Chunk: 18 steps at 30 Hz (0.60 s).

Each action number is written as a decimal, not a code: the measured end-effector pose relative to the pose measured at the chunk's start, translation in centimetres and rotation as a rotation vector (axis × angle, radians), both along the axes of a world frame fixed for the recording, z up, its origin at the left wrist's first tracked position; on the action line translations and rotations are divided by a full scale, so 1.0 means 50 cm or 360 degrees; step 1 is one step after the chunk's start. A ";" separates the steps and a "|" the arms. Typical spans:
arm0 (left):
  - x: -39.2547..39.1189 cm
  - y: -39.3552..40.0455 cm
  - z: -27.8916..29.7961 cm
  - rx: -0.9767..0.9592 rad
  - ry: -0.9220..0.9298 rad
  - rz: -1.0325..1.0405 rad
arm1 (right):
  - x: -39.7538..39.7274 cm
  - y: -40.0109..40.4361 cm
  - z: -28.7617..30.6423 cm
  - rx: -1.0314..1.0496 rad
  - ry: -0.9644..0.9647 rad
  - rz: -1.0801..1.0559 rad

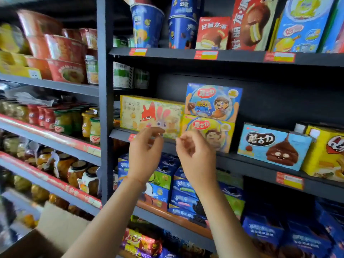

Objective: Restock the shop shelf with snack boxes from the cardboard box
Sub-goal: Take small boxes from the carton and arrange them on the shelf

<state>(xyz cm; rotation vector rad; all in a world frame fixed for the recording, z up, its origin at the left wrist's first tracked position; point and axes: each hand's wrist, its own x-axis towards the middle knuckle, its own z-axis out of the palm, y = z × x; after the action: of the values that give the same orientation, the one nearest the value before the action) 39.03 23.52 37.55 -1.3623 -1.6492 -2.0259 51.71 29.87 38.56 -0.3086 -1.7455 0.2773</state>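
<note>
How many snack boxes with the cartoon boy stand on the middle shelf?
2: a blue box stacked on a yellow box, beside the fox-and-rabbit box. Others may hide behind.

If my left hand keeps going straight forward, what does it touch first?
Most likely the yellow box with the fox and rabbit: your left hand sits just in front of its lower edge, though depth is hard to judge.

Retail shop: dark metal shelving [186, 56] stocked with packaged snack boxes [212, 101]; red-yellow price labels [205, 55] on shelf edges.
</note>
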 end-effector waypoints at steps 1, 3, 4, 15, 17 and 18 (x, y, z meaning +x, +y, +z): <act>-0.033 -0.019 -0.044 -0.0115 -0.0106 0.0028 | -0.034 -0.006 -0.037 -0.0114 -0.0106 0.0115; -0.102 -0.074 -0.142 -0.0418 -0.0279 0.0125 | -0.108 -0.017 -0.121 -0.0332 -0.0298 0.0280; -0.139 -0.108 -0.195 -0.0587 -0.0343 0.0172 | -0.148 -0.026 -0.163 -0.0430 -0.0384 0.0339; -0.473 -0.495 -0.775 -0.1248 -0.1610 0.0661 | -0.615 -0.255 -0.711 -0.1184 -0.1645 0.0740; -0.538 -0.524 -0.860 -0.1228 -0.1889 0.0685 | -0.681 -0.283 -0.801 -0.1298 -0.1841 0.0712; -0.570 -0.532 -0.897 -0.1232 -0.1985 0.0684 | -0.714 -0.291 -0.843 -0.1362 -0.1915 0.0677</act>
<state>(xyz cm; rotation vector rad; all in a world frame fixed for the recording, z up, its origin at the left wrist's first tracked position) 10.53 -3.09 -7.31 0.4930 -3.0183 -2.0701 16.01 15.32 -3.58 -0.8309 -2.7910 1.3799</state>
